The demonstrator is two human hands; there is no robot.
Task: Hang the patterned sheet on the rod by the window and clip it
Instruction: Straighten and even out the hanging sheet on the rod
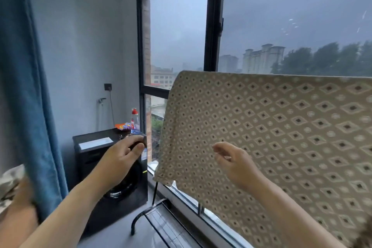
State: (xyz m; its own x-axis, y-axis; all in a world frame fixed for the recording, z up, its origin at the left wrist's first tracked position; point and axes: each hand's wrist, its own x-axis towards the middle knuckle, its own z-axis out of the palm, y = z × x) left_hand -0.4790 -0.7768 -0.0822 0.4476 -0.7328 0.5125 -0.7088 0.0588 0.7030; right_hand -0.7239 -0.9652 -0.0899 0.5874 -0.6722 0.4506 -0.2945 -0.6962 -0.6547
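Observation:
The beige sheet point(281, 127) with a dark diamond pattern hangs draped over a rod by the window; the rod itself is hidden under its top fold. My left hand point(122, 157) is raised left of the sheet's edge, thumb and fingers curled round a small dark object point(138, 144), seemingly a clip. My right hand point(233, 161) hovers in front of the sheet's lower left part, fingers loosely curled, with nothing visible in it. Whether it touches the cloth is unclear.
A black stand leg point(155, 189) drops from under the sheet to a curved foot point(136, 219) on the floor. A dark washing machine point(112, 167) with bottles point(134, 121) on top stands in the corner. A blue curtain point(26, 86) hangs at the left.

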